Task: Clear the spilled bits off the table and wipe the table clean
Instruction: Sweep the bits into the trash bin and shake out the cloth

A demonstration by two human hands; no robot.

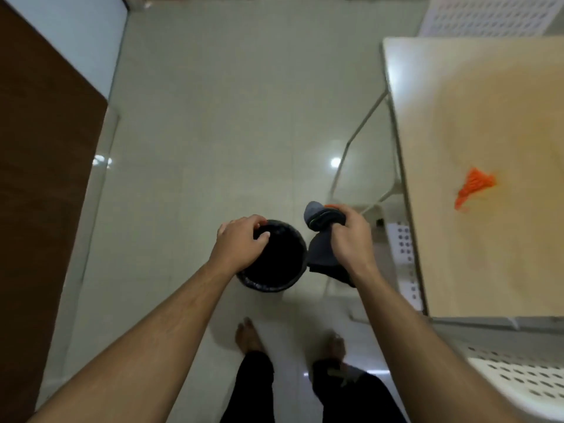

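Note:
A round black bin [276, 271] with a black liner stands on the floor in front of my feet. My left hand [241, 241] grips its far left rim. My right hand [351, 236] holds a bunched dark grey cloth [322, 250] just right of the bin, with a bit of orange showing at the cloth's top. A small heap of orange bits [474, 186] lies on the beige table [488, 254] at the right, near its left edge.
White perforated plastic chairs stand at the far end of the table [485, 15], under it [403, 248] and at the near right [518, 380]. A brown door [39, 178] fills the left. The floor is pale glossy tile. My bare feet are below the bin.

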